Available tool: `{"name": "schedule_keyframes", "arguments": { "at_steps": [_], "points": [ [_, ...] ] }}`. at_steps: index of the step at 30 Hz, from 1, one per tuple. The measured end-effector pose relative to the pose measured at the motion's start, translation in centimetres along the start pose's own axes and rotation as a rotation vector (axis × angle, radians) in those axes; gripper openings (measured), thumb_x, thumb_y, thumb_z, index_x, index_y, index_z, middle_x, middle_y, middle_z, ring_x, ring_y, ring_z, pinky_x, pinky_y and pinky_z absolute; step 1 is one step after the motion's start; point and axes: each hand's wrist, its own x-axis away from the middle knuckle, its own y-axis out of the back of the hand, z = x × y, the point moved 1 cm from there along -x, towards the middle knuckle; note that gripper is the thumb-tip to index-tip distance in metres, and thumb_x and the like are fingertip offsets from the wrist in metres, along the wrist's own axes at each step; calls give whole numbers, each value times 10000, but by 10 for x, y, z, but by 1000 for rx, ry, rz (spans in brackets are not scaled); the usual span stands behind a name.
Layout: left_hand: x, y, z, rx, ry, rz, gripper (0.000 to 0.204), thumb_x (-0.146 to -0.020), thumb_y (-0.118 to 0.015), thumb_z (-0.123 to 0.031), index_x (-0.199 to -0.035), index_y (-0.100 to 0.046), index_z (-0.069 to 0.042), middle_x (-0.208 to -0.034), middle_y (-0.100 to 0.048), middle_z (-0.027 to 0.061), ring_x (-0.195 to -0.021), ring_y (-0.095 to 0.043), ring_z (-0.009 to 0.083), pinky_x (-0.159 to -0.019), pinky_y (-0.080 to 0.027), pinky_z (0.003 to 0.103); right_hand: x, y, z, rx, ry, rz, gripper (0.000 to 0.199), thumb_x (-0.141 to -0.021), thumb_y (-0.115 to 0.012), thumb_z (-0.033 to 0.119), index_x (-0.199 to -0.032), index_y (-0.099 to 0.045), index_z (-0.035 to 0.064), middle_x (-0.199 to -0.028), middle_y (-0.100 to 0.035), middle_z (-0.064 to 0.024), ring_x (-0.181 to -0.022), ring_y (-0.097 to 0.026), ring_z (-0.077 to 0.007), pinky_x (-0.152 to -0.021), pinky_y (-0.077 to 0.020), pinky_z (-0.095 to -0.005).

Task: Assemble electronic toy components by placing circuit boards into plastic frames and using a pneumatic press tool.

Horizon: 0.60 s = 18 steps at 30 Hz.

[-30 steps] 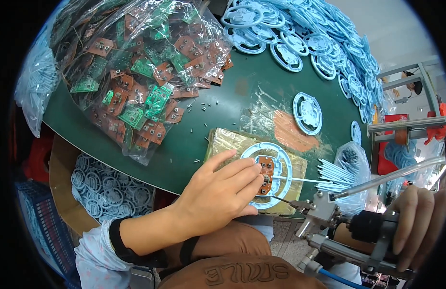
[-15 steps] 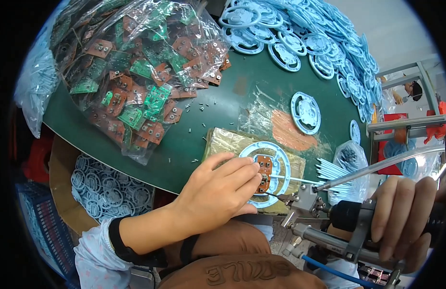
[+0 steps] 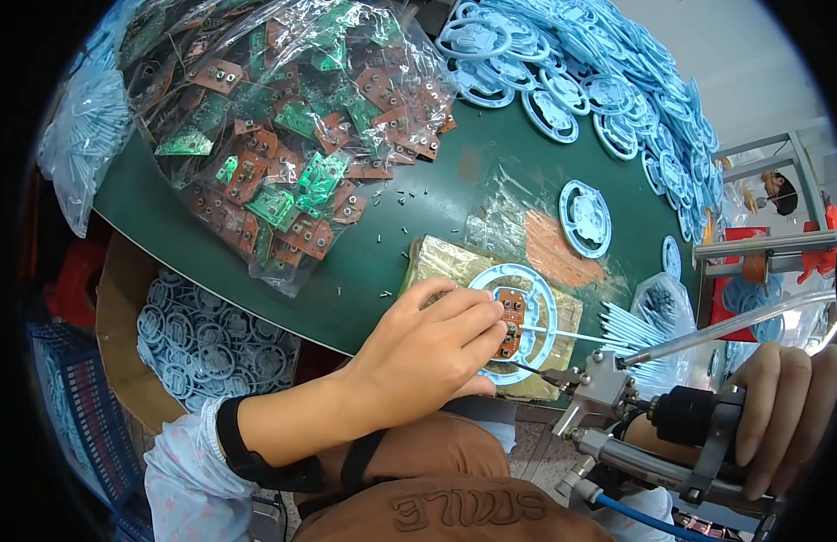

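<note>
My left hand (image 3: pixel 436 348) lies over the left side of a light-blue round plastic frame (image 3: pixel 547 312), fingers bent and close together. Their tips press on a small brown circuit board (image 3: pixel 511 307) inside the frame, with the thumb low by the rim. The frame rests on a tape-covered block (image 3: pixel 445 260). At the right, my right hand (image 3: pixel 784 411) is wrapped around a black-bodied power screwdriver (image 3: pixel 685 415) with a metal head. Its thin bit reaches the board's lower edge; whether it touches a screw cannot be made out.
Clear bags of green and brown circuit boards (image 3: pixel 292 172) cover the table's left. Loose screws (image 3: pixel 405 197) lie nearby. Blue frames (image 3: pixel 608 95) pile up at the back right; one single frame (image 3: pixel 585 219) lies closer. A bag of blue sticks (image 3: pixel 662 312) stands right. Below left is a carton (image 3: pixel 134 361) of blue parts.
The whole view has shifted, so the table and block sit slightly farther right. My right hand has drawn a little to the right on the screwdriver; my left hand stays on the board.
</note>
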Motion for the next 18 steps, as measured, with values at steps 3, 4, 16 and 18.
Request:
{"name": "schedule_keyframes", "arguments": {
  "at_steps": [3, 4, 16, 18],
  "points": [
    [-1, 2, 4, -11, 42, 58, 532, -721, -787, -380, -1132, -681, -58, -1204, -640, 63, -1178, -591, 243, -1002, -446, 439, -1, -20, -11, 30, 2, -310, 631, -984, -625, 138, -1532, -343, 277, -792, -598, -67, -669, -599, -207, -660, -522, -390],
    [-1, 1, 4, -2, 34, 55, 534, -720, -787, -381, -1132, -681, -58, -1208, -640, 63, -1180, -590, 242, -1003, -444, 438, 2, -11, -9, 42, 0, -312, 631, -984, -625, 138, -1532, -343, 277, -792, -598, -67, -669, -599, -207, -660, -522, -390],
    [-9, 7, -3, -89, -8, 76, 541, -712, -799, -401, -1117, -684, -61, -1155, -646, 60, -1133, -592, 245, -989, -434, 438, 18, 32, -17, 14, -120, -31, 186, -990, -625, 170, -1106, -559, 40, -722, -597, -14, -714, -662, -132, -755, -554, -205],
    [-17, 17, -9, -131, 10, 217, 510, -721, -797, -403, -1086, -697, -62, -1098, -640, 54, -1101, -587, 246, -1015, -405, 444, 13, 61, 26, -2, -190, 38, 93, -997, -608, 132, -984, -567, 50, -757, -630, -54, -676, -659, -139, -753, -555, -211]
  ]
}}
